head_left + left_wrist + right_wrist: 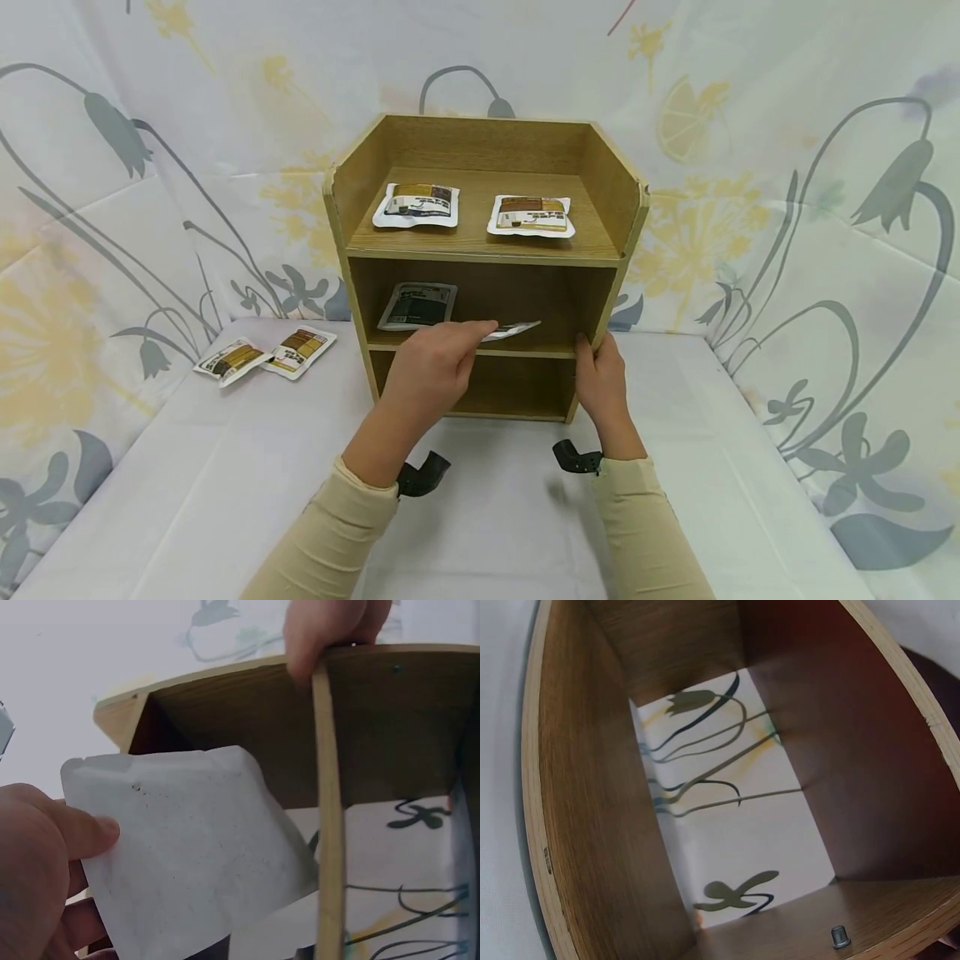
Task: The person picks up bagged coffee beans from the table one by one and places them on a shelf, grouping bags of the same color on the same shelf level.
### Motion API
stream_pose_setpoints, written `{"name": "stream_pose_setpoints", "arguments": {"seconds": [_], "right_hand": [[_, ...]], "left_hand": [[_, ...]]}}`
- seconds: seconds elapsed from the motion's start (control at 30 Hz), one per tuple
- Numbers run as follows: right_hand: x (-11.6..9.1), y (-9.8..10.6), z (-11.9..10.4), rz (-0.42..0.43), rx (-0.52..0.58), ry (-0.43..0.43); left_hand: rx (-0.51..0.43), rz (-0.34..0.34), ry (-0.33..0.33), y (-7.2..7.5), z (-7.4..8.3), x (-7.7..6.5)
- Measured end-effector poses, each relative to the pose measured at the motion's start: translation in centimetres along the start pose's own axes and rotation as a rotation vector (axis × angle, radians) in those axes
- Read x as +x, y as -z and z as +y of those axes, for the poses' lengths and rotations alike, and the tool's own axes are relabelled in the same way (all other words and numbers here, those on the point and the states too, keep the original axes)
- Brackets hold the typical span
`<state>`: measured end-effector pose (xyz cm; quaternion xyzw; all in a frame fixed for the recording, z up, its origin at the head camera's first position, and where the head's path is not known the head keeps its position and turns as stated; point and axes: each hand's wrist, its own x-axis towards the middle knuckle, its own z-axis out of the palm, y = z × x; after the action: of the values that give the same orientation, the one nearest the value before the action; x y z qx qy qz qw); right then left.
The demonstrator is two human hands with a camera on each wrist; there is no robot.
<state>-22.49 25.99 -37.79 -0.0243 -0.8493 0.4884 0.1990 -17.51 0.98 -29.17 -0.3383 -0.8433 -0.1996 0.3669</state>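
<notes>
My left hand [435, 367] pinches a flat sachet [512, 330] at the front of the middle compartment of a wooden shelf unit [487, 257]. In the left wrist view the sachet's plain white side [187, 847] faces the camera, with the thumb pressed on it and the fingers behind. My right hand [602, 379] grips the front edge of the unit's right side panel, level with the middle board. Left of the held sachet, a dark green sachet [418, 306] lies on that middle board.
On the top shelf lie a left brown-and-white sachet [417, 206] and a right one [531, 216]. Two more sachets [300, 352] overlap on the white table [225, 467], left of the unit. Inside the unit, a small metal peg [841, 937] sticks out of a panel.
</notes>
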Motion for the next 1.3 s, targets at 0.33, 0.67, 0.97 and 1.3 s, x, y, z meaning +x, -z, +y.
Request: {"name": "stream_pose_setpoints", "arguments": {"seconds": [0.33,0.67,0.97,1.3], "right_hand": [[0.0,0.1,-0.1,0.01,0.001,0.008],[0.0,0.0,-0.1,0.003,-0.002,0.011],[0.0,0.0,0.0,0.01,-0.001,0.025],[0.1,-0.1,0.1,0.013,0.001,0.018]], "left_hand": [[-0.037,-0.091,-0.013,-2.0,0.3,-0.3],[0.039,-0.24,-0.024,-3.4,0.4,-0.5],[0.082,-0.327,-0.03,-4.0,0.2,-0.3],[0.124,-0.393,-0.004,-5.2,-0.1,0.4]]}}
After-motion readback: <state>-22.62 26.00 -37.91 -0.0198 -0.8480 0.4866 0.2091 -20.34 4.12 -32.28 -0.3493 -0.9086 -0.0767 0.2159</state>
